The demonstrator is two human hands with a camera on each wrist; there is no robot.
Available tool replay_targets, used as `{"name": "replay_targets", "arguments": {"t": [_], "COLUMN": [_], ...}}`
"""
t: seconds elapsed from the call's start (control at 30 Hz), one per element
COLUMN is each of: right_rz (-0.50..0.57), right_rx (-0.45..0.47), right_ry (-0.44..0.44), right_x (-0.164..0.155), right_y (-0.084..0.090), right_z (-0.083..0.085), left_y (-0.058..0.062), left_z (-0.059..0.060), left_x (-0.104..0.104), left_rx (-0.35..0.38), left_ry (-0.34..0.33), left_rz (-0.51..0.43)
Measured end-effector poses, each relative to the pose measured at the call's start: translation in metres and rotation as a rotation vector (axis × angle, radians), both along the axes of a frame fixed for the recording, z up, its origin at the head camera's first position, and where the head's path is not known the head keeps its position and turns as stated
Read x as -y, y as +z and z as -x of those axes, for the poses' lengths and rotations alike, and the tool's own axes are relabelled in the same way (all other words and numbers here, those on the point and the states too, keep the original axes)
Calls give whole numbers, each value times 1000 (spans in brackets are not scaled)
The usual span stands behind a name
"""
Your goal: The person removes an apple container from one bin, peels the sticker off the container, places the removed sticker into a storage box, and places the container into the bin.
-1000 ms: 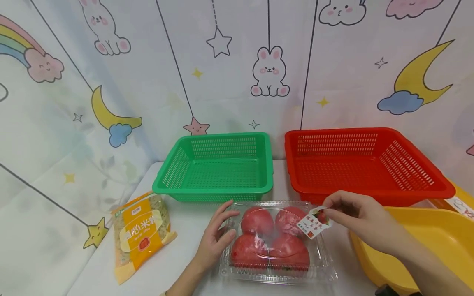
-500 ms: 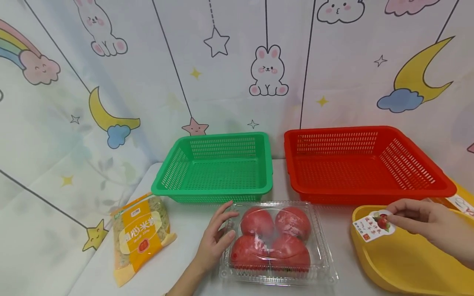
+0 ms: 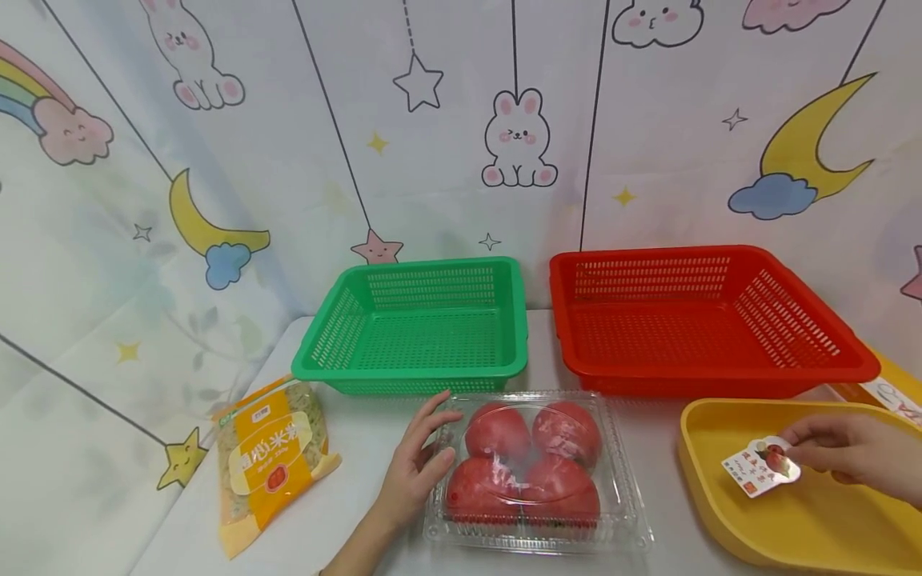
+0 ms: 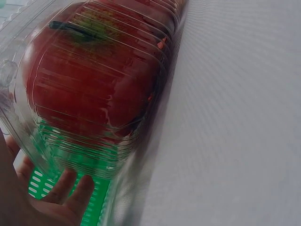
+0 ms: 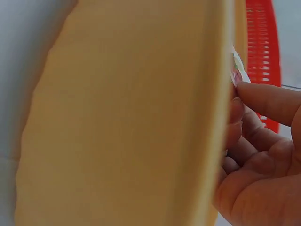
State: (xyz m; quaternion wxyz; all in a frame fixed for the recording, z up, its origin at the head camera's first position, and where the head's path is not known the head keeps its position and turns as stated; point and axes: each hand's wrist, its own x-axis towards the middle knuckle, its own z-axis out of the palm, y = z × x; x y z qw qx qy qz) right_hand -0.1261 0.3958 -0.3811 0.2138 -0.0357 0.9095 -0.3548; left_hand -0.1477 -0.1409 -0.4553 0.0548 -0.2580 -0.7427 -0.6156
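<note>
A clear plastic clamshell box (image 3: 625,496) with several red round fruits (image 3: 497,432) stands on the table in the head view. My left hand (image 3: 412,472) rests against its left side, fingers extended. From the left wrist view, fingers (image 4: 61,188) touch the ribbed plastic, and one fruit (image 4: 89,80) shows a dark stem. My right hand (image 3: 857,456) pinches a small white label (image 3: 756,472) with a red fruit picture between thumb and fingertips, over the yellow tub (image 3: 702,488). The tub's wall (image 5: 117,117) hides much of the label in the right wrist view.
Behind the box are a green basket (image 3: 410,372) and a red basket (image 3: 691,384), side by side. An orange-and-clear food bag (image 3: 270,456) lies at the left. A cartoon-printed cloth (image 3: 432,176) hangs at the back.
My right hand has pulled the label rightward, off the top right of the clamshell box, to over the yellow tub. My left hand has stayed at the box's left side.
</note>
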Motion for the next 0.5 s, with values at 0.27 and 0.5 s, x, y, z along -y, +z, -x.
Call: {"name": "replay_targets", "arguments": {"t": [0.27, 0.5], "right_rz": [19, -17], "right_rx": [145, 132], "right_ry": [-20, 17], "right_x": [2, 4], "right_y": [-17, -14], "right_z": [7, 5], "left_y": [-1, 0], "left_z": [0, 1], "left_x": [1, -1], "left_rx": [4, 0], "left_ry": [2, -7], "left_rz": [7, 8]}}
